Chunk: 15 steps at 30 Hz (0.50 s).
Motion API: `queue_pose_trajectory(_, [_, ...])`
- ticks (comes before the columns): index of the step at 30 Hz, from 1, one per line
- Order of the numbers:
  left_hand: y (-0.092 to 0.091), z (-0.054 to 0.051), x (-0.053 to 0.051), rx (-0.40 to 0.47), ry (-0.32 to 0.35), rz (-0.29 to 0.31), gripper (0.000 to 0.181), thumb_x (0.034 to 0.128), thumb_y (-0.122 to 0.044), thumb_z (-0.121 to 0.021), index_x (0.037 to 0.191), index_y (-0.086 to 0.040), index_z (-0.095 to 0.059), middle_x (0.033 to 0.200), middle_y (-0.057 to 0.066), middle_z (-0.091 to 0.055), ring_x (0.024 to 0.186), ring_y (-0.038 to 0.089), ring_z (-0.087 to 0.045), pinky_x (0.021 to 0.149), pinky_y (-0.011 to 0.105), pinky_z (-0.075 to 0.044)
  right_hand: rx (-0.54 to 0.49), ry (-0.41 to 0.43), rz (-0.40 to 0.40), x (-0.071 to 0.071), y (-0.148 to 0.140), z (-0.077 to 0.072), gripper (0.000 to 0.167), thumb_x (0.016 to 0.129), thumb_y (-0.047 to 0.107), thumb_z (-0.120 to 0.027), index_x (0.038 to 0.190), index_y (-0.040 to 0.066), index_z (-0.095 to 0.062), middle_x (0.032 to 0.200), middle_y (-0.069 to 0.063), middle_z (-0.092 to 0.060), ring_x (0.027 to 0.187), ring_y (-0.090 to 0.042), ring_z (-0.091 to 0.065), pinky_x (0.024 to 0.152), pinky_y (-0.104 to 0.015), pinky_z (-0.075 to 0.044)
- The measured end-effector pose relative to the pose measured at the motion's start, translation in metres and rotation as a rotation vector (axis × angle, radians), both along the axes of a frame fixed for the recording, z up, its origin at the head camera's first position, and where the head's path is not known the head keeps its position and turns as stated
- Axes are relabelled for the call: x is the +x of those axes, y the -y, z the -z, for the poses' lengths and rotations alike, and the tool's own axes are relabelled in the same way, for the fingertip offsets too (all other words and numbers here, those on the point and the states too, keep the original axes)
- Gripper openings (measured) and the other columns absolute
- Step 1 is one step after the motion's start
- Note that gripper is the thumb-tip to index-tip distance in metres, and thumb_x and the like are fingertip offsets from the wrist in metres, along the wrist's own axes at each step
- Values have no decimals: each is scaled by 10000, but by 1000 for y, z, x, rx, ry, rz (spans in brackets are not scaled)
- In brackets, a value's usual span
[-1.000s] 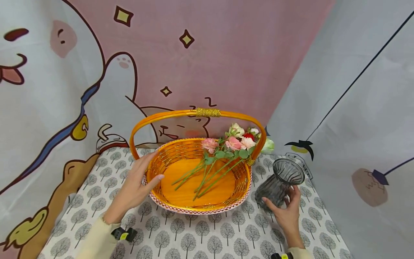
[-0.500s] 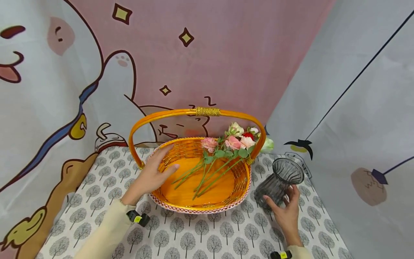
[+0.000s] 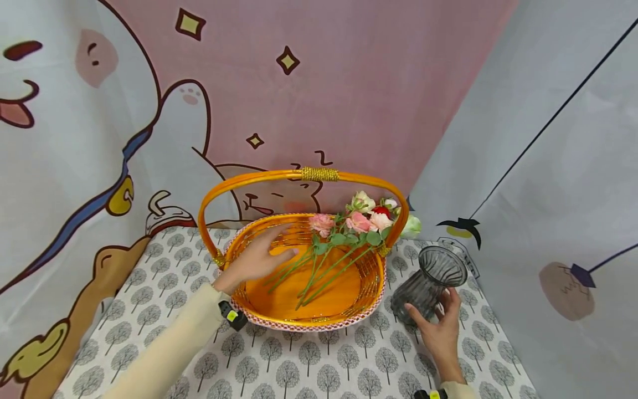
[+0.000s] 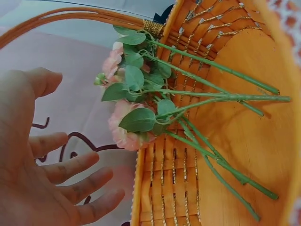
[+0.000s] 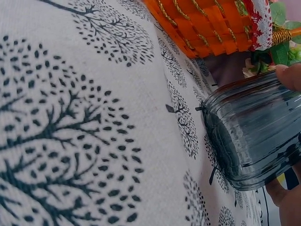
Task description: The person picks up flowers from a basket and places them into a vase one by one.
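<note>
An orange woven basket [image 3: 309,323] with a tall arched handle stands on the table. Several artificial flowers [image 3: 359,221] in pink, cream and red lie in it, their green stems [image 4: 225,97] across its floor and their heads over the far right rim. My left hand [image 3: 261,257] hovers over the basket's left part, fingers spread and apart from the stems. In the left wrist view the left hand [image 4: 61,179] holds nothing. To the right of the basket, my right hand [image 3: 441,327] grips a grey ribbed glass vase [image 3: 418,293], thumb at its near side. The vase [image 5: 254,132] is tilted.
A white tablecloth [image 3: 289,371] printed with grey trees covers the table. A pink and white cartoon curtain [image 3: 379,100] hangs behind, with a pale curtain [image 3: 563,210] on the right. The basket's handle [image 3: 319,174] arches above the opening.
My left hand has moved right, from the basket's left rim to over its inside, toward the flower stems. The right hand and the vase have stayed nearly still.
</note>
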<state>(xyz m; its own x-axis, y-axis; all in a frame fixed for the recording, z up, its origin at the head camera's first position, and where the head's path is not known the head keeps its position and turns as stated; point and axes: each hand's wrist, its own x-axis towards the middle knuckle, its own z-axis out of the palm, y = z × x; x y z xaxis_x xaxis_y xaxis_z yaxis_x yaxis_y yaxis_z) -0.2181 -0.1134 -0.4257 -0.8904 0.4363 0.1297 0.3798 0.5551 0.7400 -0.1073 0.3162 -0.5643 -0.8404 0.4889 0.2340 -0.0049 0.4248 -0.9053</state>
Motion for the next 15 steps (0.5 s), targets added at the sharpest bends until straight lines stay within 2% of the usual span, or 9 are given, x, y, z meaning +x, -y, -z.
queue_pose_trajectory(4, [-8, 2, -12, -34, 61, 25, 664, 993, -496, -643, 1556, -215, -434, 1486, 87, -553, 1350, 318, -545, 1092, 559, -460, -3, -5, 1, 0, 0, -1, 1143, 786, 98, -900, 1604, 424, -172, 1592, -176, -389, 1465, -399, -369, 1171, -645, -324])
queue_pose_trajectory(11, [-23, 13, -28, -53, 181, 104, 557, 1014, -397, -640, 1482, -116, -531, 1408, 134, -603, 1293, 355, -572, 1052, 537, -486, 2, -3, 4, -1, 1, -1, 1149, 793, 107, -896, 1608, 428, -152, 1596, -197, -375, 1467, -424, -361, 1173, -662, -310])
queue_pose_trajectory(15, [-33, 22, -34, -48, 266, 104, 486, 998, -359, -670, 1402, -96, -606, 1323, 117, -643, 1173, 296, -630, 957, 471, -534, -2, -2, 5, 0, 2, 0, 1153, 793, 99, -894, 1608, 431, -149, 1590, -201, -379, 1464, -425, -360, 1173, -664, -307])
